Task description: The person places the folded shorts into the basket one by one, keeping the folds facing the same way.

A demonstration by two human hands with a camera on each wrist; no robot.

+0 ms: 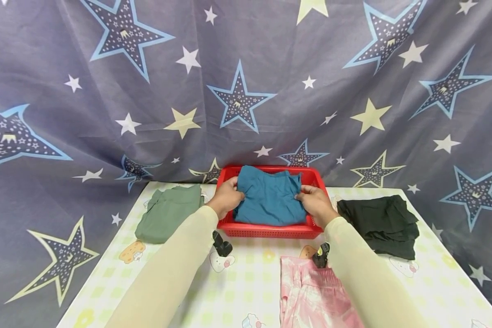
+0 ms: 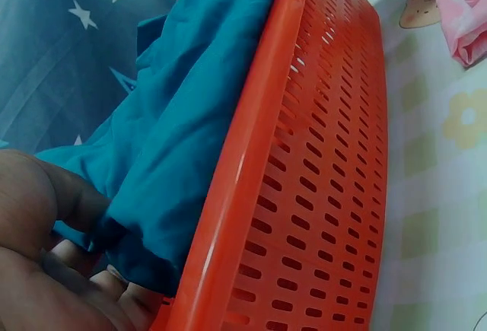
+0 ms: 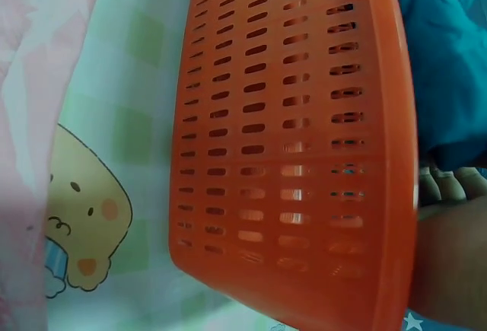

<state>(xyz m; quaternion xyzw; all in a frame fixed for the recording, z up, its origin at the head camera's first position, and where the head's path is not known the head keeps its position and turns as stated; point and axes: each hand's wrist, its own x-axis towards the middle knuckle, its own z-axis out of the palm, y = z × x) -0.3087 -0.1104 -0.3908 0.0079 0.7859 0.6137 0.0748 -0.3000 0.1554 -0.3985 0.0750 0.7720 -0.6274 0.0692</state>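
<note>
A folded teal garment lies in the mouth of the red plastic basket at the back of the table. My left hand grips its left edge, thumb on top and fingers beneath, as the left wrist view shows. At the opposite edge my right hand pinches the cloth with the thumb over it. In the right wrist view the basket's slotted wall covers much of the scene, and the right hand shows only partly behind the rim.
A folded green garment lies left of the basket, and a black one to its right. Pink gathered-waist clothing is spread at the front, partly under the right forearm. Behind the table hangs a star-patterned grey curtain.
</note>
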